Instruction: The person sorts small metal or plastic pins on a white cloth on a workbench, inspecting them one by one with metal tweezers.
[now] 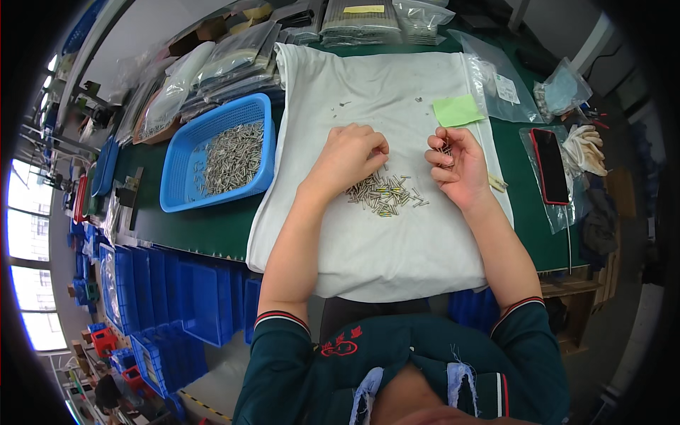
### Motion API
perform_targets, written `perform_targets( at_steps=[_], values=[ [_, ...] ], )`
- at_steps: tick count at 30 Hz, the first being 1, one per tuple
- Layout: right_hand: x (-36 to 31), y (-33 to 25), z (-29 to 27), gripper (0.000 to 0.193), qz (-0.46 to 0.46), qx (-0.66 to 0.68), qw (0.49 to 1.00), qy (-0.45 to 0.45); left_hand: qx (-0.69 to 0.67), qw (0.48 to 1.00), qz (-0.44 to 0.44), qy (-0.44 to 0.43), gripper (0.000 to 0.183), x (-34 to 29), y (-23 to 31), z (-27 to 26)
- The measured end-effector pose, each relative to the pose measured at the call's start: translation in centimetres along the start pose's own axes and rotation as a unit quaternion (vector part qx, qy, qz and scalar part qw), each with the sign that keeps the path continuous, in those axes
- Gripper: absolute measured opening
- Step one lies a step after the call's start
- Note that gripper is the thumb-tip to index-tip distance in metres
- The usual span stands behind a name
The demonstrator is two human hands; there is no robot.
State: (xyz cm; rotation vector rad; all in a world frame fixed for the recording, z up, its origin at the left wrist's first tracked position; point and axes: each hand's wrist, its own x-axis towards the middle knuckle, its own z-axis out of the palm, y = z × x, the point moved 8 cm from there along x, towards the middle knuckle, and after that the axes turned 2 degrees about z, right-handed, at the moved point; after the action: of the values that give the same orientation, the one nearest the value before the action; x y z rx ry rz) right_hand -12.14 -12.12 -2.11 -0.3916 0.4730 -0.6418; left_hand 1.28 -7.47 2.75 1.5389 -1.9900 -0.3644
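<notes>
A loose pile of small silvery metal pins (386, 195) lies on the white cloth (368, 258) in front of me. My left hand (352, 157) is at the pile's upper left edge, its fingers bent in and the thumb pressed toward them; what they pinch, if anything, is too small to make out. Palm turned up, my right hand (462, 170) is to the right of the pile. Its fingers curl round several metal pins (445, 149), whose ends show between the fingers. A blue plastic basket (263, 166) to the left holds many more such pins.
A light green paper (457, 110) lies on the cloth beyond my right hand. Further right are a red-edged phone (550, 166) and white gloves (584, 149). Bagged parts (361, 25) are stacked along the back of the green table (159, 230). Blue crates (205, 297) stand below at left.
</notes>
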Motion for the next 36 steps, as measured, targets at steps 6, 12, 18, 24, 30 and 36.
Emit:
perform_targets(
  at_steps=[6, 12, 18, 24, 30, 36],
  values=[
    [0.4, 0.9, -0.6, 0.014, 0.024, -0.007, 1.000, -0.007, 0.090, 0.994, 0.053, -0.037, 0.006, -0.6, 0.3, 1.7],
    [0.4, 1.0, -1.0, 0.016, 0.017, -0.011, 0.999, 0.038, 0.060, 0.997, 0.053, -0.015, 0.004, -0.2, 0.8, 2.4],
    [0.4, 0.7, -1.3, 0.017, 0.005, 0.000, 0.999, 0.047, 0.040, 0.996, 0.075, -0.021, 0.008, -0.6, 2.1, 3.2],
    [0.5, 0.9, -1.2, 0.017, 0.011, -0.010, 0.999, 0.043, 0.073, 0.993, 0.086, -0.019, 0.007, -0.7, 2.9, 3.7],
    [0.6, 1.5, -1.8, 0.017, 0.022, -0.056, 0.996, 0.059, 0.103, 0.990, 0.092, -0.002, 0.006, -0.6, 2.9, 4.1],
    [0.2, 0.9, -1.2, 0.020, -0.011, -0.144, 0.986, 0.079, 0.140, 0.986, 0.091, 0.006, 0.005, -0.4, 2.6, 4.0]
  ],
)
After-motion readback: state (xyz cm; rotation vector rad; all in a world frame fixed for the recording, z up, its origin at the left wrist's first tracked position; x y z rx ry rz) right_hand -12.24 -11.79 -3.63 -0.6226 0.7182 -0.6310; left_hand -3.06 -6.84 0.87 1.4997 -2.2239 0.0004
